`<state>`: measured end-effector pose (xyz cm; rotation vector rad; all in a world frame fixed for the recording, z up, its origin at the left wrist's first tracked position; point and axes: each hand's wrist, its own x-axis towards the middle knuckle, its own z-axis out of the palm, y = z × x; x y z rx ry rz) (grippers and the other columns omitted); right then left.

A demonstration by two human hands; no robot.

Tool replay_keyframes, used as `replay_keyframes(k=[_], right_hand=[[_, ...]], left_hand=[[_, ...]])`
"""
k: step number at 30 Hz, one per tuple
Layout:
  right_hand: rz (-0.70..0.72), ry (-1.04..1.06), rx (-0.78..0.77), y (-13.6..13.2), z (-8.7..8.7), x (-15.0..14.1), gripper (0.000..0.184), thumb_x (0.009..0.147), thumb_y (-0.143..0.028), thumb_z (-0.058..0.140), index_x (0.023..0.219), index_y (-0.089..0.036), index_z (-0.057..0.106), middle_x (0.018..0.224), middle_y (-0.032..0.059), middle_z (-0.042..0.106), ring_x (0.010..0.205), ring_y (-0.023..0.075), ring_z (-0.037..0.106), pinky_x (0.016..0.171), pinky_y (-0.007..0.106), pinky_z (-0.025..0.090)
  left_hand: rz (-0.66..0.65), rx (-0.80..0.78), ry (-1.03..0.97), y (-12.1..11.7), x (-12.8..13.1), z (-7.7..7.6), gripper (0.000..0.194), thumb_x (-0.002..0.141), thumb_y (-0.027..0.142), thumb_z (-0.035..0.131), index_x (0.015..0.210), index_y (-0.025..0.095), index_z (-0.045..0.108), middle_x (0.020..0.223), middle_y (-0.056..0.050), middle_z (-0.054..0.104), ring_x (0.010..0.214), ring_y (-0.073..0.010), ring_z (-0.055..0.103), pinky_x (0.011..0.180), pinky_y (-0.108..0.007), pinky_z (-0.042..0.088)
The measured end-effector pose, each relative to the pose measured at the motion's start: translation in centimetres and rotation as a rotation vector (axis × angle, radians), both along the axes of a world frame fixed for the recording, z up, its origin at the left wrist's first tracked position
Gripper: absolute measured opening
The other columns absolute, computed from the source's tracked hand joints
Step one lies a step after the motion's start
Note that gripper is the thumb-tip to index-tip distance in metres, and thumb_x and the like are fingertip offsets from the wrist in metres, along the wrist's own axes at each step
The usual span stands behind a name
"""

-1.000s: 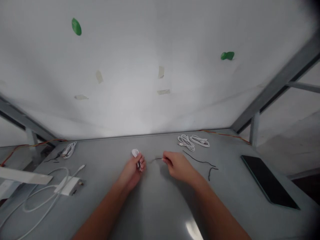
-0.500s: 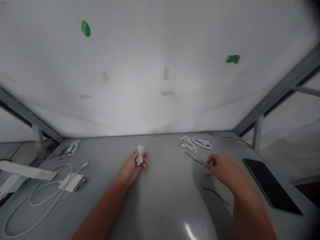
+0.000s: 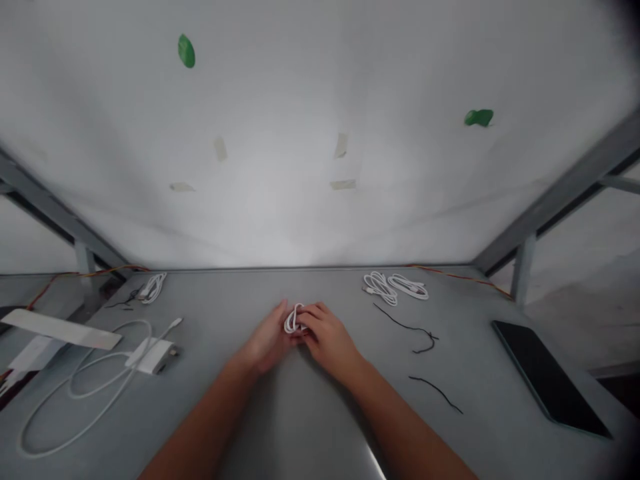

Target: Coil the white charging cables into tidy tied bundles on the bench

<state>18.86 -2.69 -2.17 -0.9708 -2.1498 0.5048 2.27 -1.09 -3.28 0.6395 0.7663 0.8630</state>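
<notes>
Between my two hands, over the middle of the grey table [image 3: 210, 293], is a coiled white cable [image 3: 294, 320]. My left hand [image 3: 270, 337] grips the coil from the left. From the right, my right hand [image 3: 327, 340] closes its fingers on the same coil, and they cover part of it. To the right lie thin black twist ties [image 3: 400, 323], one of them bent at its end, and a shorter black tie [image 3: 436, 392] nearer me. Behind these rest two more white coiled cables, one loosely looped [image 3: 381, 288] and one oval [image 3: 407, 287].
A dark tablet or phone [image 3: 550, 380] lies at the right. On the left are a white charger [image 3: 150, 356] with its long cable, a white strip [image 3: 63, 328] and a small white coil [image 3: 154, 288]. A pale wall [image 3: 280, 220] rises behind the table.
My right hand has left the black twist ties and moved left onto the white coil. My left hand, holding the coil, has shifted slightly right. The view has turned slightly.
</notes>
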Motion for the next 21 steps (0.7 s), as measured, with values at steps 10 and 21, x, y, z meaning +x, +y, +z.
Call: replay_keyframes(k=[10,21], right_hand=[[-0.096,0.492,-0.64,1.6,-1.7,0.6,0.034,0.092,-0.053,0.066,0.082,-0.02,0.066,0.068,-0.0012,0.062,0.062,0.0157,0.057,0.06,0.028,0.045],[-0.603,0.783,-0.736,1.6,2.7,17.6,0.039,0.071,-0.05,0.084,0.091,-0.017,0.081,0.07,0.0046,0.068,0.05,0.0129,0.052,0.042,0.026,0.037]], left_hand=[[-0.018,0.654,1.096,-0.6,-0.5,1.0,0.073,0.101,0.071,0.032,0.056,0.022,0.063,0.058,-0.006,0.064,0.06,-0.0208,0.059,0.068,-0.033,0.043],[0.821,0.193,0.865,1.5,-14.2,5.0,0.04,0.09,0.057,0.062,0.082,0.017,0.067,0.067,-0.002,0.07,0.05,-0.0131,0.053,0.05,-0.025,0.038]])
